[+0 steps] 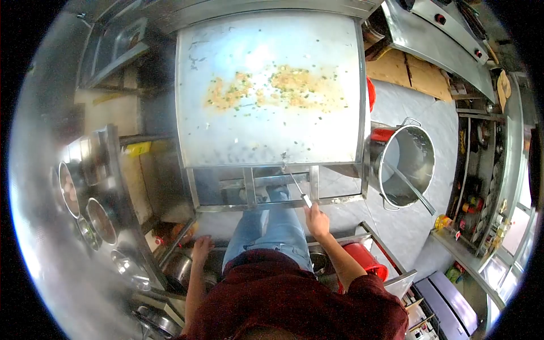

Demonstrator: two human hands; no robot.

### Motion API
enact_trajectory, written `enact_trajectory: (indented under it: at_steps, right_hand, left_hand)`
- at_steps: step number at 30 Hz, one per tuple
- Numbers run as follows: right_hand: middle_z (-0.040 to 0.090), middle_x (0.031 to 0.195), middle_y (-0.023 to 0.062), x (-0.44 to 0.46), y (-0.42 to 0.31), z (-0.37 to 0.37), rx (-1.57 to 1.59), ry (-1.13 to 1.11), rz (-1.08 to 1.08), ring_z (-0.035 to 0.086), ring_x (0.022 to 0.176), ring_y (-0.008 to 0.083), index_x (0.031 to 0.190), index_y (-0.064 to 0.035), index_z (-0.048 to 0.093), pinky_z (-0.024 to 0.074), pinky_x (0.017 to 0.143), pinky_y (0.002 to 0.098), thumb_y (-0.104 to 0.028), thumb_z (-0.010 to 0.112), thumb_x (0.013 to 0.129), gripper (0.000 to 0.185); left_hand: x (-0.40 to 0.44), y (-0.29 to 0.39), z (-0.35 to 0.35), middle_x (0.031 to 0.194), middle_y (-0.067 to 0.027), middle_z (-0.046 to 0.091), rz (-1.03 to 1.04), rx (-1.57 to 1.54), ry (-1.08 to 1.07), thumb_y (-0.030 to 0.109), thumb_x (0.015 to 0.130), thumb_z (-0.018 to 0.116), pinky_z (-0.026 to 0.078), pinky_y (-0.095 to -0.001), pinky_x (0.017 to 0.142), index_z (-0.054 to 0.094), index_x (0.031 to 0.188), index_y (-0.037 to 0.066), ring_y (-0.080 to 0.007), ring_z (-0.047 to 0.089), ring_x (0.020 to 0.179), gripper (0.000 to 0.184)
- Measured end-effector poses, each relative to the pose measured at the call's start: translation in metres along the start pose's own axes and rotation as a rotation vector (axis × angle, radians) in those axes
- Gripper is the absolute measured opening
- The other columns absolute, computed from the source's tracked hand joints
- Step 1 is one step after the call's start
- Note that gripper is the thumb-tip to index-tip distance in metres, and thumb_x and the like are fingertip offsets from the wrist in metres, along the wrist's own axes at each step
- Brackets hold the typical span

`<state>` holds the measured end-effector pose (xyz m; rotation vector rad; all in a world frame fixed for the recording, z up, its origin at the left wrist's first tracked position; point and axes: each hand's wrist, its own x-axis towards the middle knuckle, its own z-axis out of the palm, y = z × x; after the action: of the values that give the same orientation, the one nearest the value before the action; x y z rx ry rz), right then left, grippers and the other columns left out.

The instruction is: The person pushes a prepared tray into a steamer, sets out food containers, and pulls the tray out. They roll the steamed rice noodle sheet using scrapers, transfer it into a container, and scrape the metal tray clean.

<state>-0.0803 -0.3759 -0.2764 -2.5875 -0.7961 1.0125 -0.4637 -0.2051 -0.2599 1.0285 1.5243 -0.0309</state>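
Note:
My right hand is closed around the pale handle of a long, thin metal utensil. The utensil points forward, and its small far end meets the front edge of a wide white work surface; the shape of that end is hard to make out. Chopped food with green bits lies spread in two loose patches across the middle of the surface. Down by my left side, my left hand hangs with nothing in it, fingers loosely apart, near the metal counter.
On the floor to the right stands a tall metal pot with a long rod leaning in it. A red bucket is behind my right arm. Several metal bowls sit in the left counter. Shelves line the far right.

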Motion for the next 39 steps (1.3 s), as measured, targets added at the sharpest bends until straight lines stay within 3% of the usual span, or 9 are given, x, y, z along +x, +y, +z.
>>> enact_trajectory:
  at_steps: [4,7,10,17,20,26,28,34,39]
  right_hand:
    - [0.055,0.059,0.0204,0.0,-0.002,-0.005,0.035,0.005,-0.005,0.053,0.054,0.04,0.082,-0.0063,0.041,0.0409,0.049,0.049,-0.031,0.047,0.083,0.026]
    - [0.055,0.06,0.019,-0.005,0.013,0.003,0.009,-0.003,-0.165,0.054,0.055,0.0389,0.08,-0.0061,0.043,0.042,0.049,0.0472,-0.03,0.049,0.082,0.025]
    - [0.055,0.061,0.0187,-0.014,0.007,-0.004,0.039,-0.082,-0.24,0.054,0.056,0.0378,0.078,-0.0058,0.045,0.0426,0.049,0.0454,-0.028,0.051,0.081,0.024]
    - [0.054,0.065,0.0213,0.0,-0.006,-0.015,0.107,-0.182,-0.046,0.051,0.062,0.0421,0.075,-0.0035,0.047,0.0395,0.053,0.0502,-0.031,0.05,0.081,0.029]
    - [0.055,0.06,0.0177,0.01,-0.003,-0.005,0.137,-0.103,-0.065,0.053,0.051,0.0352,0.07,-0.0022,0.046,0.0394,0.046,0.0442,-0.03,0.049,0.082,0.031]
    - [0.045,0.049,0.0041,0.023,-0.055,-0.05,0.829,-0.624,0.288,0.042,0.036,0.0122,0.075,-0.003,0.045,0.0327,0.035,0.0269,-0.027,0.048,0.082,0.025]
    - [0.043,0.048,0.0053,0.029,-0.067,-0.061,0.98,-0.69,0.339,0.041,0.035,0.0142,0.076,-0.0019,0.044,0.0327,0.034,0.0268,-0.025,0.048,0.083,0.024]
    - [0.042,0.049,0.0047,0.038,-0.081,-0.069,1.014,-0.742,0.31,0.039,0.035,0.0136,0.066,-0.0029,0.043,0.0309,0.032,0.0266,-0.022,0.048,0.083,0.026]
    - [0.039,0.049,0.0042,0.034,-0.089,-0.067,1.066,-0.661,0.349,0.038,0.034,0.0133,0.063,-0.004,0.041,0.0306,0.032,0.0263,-0.017,0.048,0.081,0.023]
  left_hand:
    - [0.0,-0.001,0.002,0.077,-0.0055,0.055,-0.026,0.0,0.017,0.025,0.084,0.048,0.046,-0.0264,0.062,0.054,0.098,-0.002,-0.0135,0.054,0.068,0.031]
    - [0.002,0.008,0.009,0.076,-0.0047,0.055,-0.096,-0.012,0.033,0.025,0.084,0.049,0.045,-0.0265,0.061,0.054,0.097,-0.002,-0.0134,0.053,0.068,0.031]
    - [-0.006,0.033,0.015,0.074,-0.0047,0.055,0.026,0.17,0.036,0.026,0.084,0.048,0.044,-0.0259,0.059,0.054,0.095,-0.002,-0.0121,0.053,0.066,0.03]
    - [0.006,0.003,0.016,0.071,-0.0024,0.054,-0.048,-0.022,0.045,0.028,0.085,0.047,0.04,-0.0235,0.053,0.055,0.091,-0.001,-0.0096,0.049,0.061,0.03]
    - [0.012,-0.013,0.014,0.069,-0.0021,0.053,-0.045,-0.001,0.063,0.028,0.084,0.047,0.039,-0.0234,0.052,0.056,0.089,0.0,-0.0094,0.049,0.06,0.03]
    - [-0.002,0.014,0.019,0.066,-0.0032,0.052,-0.095,-0.004,0.039,0.026,0.085,0.045,0.038,-0.0242,0.053,0.055,0.076,0.0,-0.0102,0.048,0.059,0.029]
    - [0.007,0.003,0.02,0.066,-0.0033,0.052,0.01,-0.027,0.037,0.025,0.086,0.043,0.038,-0.024,0.053,0.054,0.073,0.0,-0.0103,0.048,0.058,0.03]
    - [0.013,0.007,0.031,0.068,-0.0035,0.053,-0.063,-0.23,0.07,0.024,0.086,0.044,0.04,-0.0247,0.055,0.055,0.092,-0.003,-0.0108,0.049,0.06,0.03]
    - [0.01,-0.012,0.035,0.074,-0.007,0.057,-0.132,-0.165,0.098,0.025,0.085,0.046,0.043,-0.0262,0.058,0.052,0.1,-0.005,-0.0123,0.053,0.066,0.034]
